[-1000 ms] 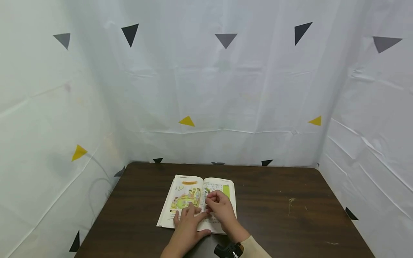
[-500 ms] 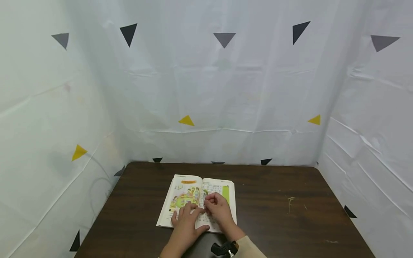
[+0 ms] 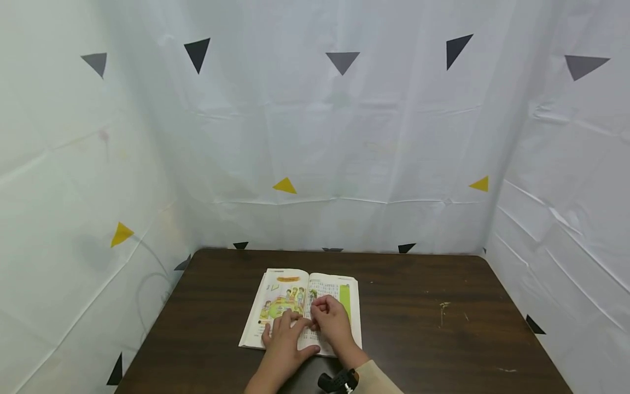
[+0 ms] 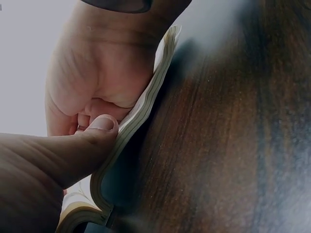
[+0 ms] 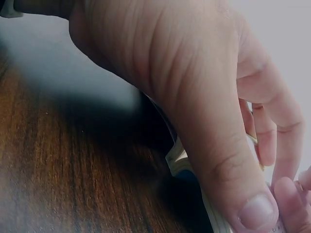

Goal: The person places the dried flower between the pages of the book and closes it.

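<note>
An open book (image 3: pixel 280 284) with coloured pictures on its left page and printed text on its right lies on the dark table. My left hand (image 3: pixel 284 342) rests over the lower middle of the book, fingers spread. In the left wrist view, its thumb (image 4: pixel 95 141) lies by the bottom edge of the pages. Curled fingers bring my right hand (image 3: pixel 334 323) down to the right page, beside the fold, thumb and forefinger close together. In the right wrist view its thumb (image 5: pixel 233 189) comes close to a left fingertip (image 5: pixel 289 196); whether anything is pinched there is hidden.
The brown wooden table (image 3: pixel 443 328) reaches to white sheeting (image 3: pixel 339 137) with grey, black and yellow triangles at the back and sides. A black band (image 3: pixel 339 380) circles the right wrist, below a pale sleeve (image 3: pixel 376 380).
My right hand has shifted slightly down and left along the fold. The left hand has moved a little left, still on the book. The book stays almost in place.
</note>
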Action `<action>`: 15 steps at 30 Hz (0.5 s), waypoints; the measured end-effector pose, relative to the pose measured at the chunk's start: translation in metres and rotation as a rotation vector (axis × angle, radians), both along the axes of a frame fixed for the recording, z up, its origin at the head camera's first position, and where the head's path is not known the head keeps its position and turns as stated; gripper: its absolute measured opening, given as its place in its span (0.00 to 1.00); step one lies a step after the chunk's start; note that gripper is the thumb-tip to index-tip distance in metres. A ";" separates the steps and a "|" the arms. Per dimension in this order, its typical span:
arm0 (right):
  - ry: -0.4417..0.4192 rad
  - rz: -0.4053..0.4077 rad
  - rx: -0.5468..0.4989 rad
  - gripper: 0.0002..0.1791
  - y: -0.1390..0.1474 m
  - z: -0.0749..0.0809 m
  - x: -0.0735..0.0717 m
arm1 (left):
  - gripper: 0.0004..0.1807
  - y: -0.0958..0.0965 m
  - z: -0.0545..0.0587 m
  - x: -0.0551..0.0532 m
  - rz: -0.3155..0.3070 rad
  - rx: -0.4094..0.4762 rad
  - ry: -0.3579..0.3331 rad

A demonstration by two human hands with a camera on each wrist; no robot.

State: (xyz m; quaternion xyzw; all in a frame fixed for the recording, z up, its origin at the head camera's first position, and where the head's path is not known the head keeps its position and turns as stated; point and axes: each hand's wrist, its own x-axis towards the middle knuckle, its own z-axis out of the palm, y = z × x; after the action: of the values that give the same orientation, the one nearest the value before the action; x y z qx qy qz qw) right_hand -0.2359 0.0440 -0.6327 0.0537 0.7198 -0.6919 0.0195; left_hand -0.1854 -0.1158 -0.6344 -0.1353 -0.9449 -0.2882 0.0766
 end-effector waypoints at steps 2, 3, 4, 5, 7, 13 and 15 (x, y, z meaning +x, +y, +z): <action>0.010 0.000 0.000 0.07 0.000 0.000 0.000 | 0.27 0.000 0.001 0.000 -0.003 0.000 -0.003; 0.015 0.000 -0.002 0.07 0.000 0.000 0.000 | 0.27 -0.001 0.001 0.000 -0.005 0.001 -0.004; 0.019 -0.001 -0.002 0.07 0.000 0.000 0.000 | 0.27 -0.001 0.001 0.000 -0.005 0.001 -0.008; 0.025 -0.001 -0.002 0.07 0.000 0.000 0.000 | 0.27 -0.001 0.001 0.000 -0.005 0.001 -0.011; 0.030 -0.002 -0.007 0.07 -0.001 0.000 0.000 | 0.27 -0.001 0.001 -0.001 -0.004 0.000 -0.015; 0.021 -0.025 0.017 0.07 -0.003 -0.002 0.000 | 0.26 -0.001 0.004 0.000 -0.007 0.006 -0.031; 0.013 -0.036 0.036 0.06 -0.004 -0.002 0.000 | 0.26 -0.001 0.004 0.000 -0.010 0.008 -0.032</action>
State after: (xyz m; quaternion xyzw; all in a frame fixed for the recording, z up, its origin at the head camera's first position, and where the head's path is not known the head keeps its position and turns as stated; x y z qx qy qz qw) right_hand -0.2357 0.0399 -0.6344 0.0623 0.7312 -0.6794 0.0014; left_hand -0.1852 -0.1168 -0.6306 -0.1350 -0.9442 -0.2943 0.0604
